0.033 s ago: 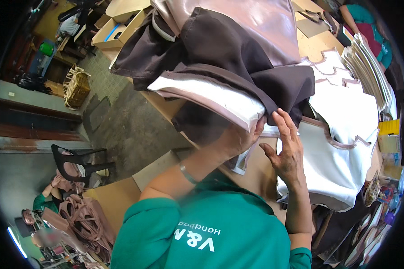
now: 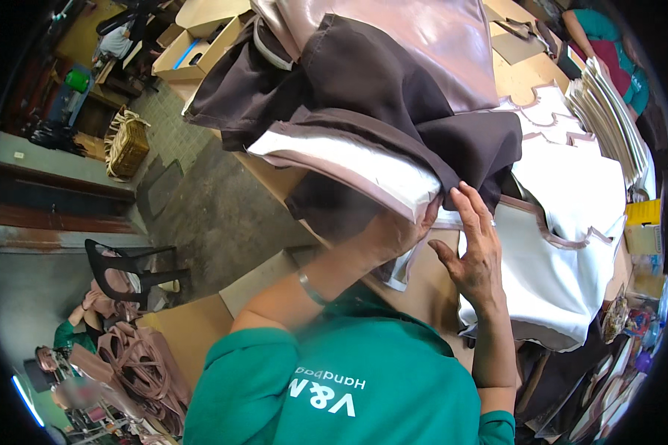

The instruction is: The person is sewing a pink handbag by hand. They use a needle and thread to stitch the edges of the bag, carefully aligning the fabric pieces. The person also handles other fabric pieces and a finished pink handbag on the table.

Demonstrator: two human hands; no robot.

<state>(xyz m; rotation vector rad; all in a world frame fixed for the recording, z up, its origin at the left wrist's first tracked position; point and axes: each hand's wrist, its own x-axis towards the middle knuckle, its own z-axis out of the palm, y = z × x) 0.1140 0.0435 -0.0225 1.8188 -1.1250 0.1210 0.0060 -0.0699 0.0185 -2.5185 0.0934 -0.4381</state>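
A half-made handbag lies across the table, its shiny pink outer at the back and its dark brown lining pulled out toward me. Along the near side runs an edge panel with a white backing and a folded pink border. My left hand pinches the right end of this panel; its thumb shows while most of its fingers are hidden beneath. Just right of it, my right hand has fingers and thumb apart, the fingertips resting at the lining's lower edge.
White-backed pieces with pink edging lie on the table at right, near a stack of thin sheets. An open cardboard box stands at far left. A black chair, a wicker basket and pink straps are farther left. Other people sit nearby.
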